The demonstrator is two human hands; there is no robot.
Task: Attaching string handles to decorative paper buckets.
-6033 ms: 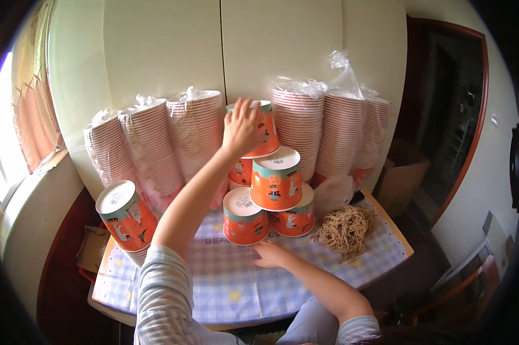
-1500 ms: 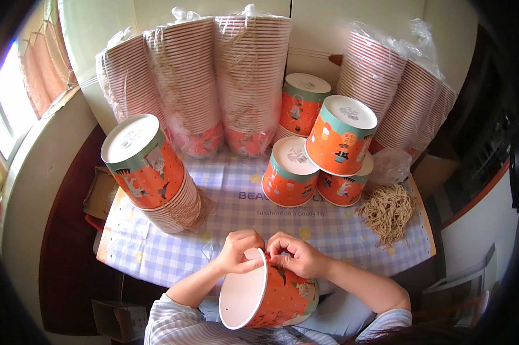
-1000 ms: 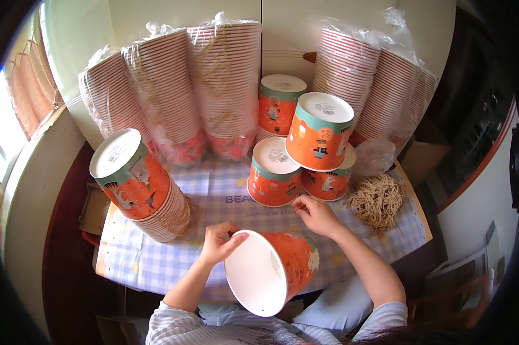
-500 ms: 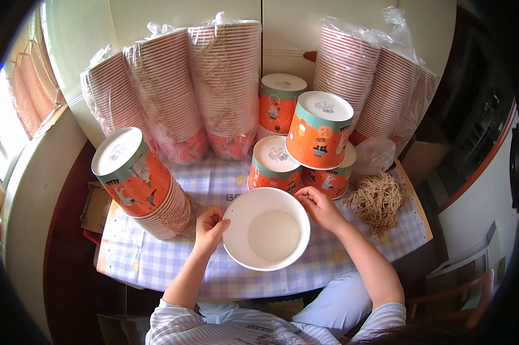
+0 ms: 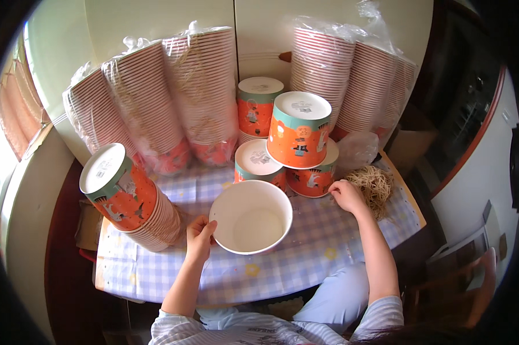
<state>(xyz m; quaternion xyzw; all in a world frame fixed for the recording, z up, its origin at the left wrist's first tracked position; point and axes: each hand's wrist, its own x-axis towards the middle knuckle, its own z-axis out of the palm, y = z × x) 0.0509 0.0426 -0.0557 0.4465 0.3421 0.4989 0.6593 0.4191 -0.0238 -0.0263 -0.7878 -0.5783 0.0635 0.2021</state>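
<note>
An open white-lined paper bucket (image 5: 251,217) is tilted with its mouth toward me over the middle of the table. At its left rim my left hand (image 5: 199,238) grips it, the thumb on the rim. My right hand (image 5: 348,196) is apart from the bucket, at the left edge of a tangled pile of tan twine (image 5: 376,185). Its fingers are curled together, and whether a strand is between them is hidden. Just behind the hands, an orange and green bucket (image 5: 299,135) rests upside down across two others, a left one (image 5: 259,160) and a right one (image 5: 313,178).
A leaning stack of nested buckets (image 5: 130,198) stands at the left. Tall plastic-wrapped stacks line the back left (image 5: 199,92) and back right (image 5: 323,75). Another upturned bucket (image 5: 259,109) stands between them. A blue checked cloth (image 5: 294,259) covers the table.
My right hand has left the bucket's right rim and moved right to the twine. The bucket is still in my left hand. The whole view has shifted somewhat.
</note>
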